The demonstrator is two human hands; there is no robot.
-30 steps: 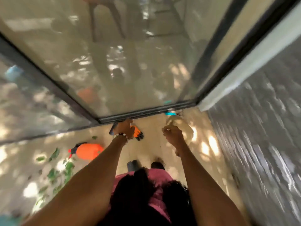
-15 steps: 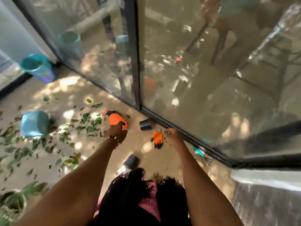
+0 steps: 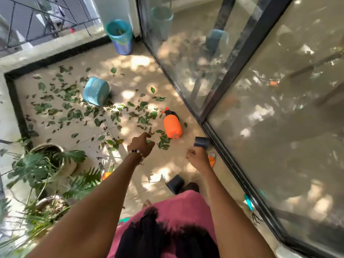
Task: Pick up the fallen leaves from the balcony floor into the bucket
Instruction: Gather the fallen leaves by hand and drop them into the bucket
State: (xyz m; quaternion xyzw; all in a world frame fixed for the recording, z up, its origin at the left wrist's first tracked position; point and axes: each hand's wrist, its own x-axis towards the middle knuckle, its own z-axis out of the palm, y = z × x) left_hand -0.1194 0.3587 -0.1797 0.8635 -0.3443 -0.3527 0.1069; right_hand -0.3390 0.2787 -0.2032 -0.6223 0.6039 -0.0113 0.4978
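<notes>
A home balcony is shown; a tiled floor (image 3: 55,142) is bounded by a railing (image 3: 37,17) and sliding glass doors (image 3: 232,62); potted plants (image 3: 46,164) and a watering sprayer (image 3: 172,124) are seen.

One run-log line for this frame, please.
stage: leaves not yet picked | left hand: above leaves, grip cannot tell | right hand: loosely curled, nothing visibly held | bucket: upright, far corner
</notes>
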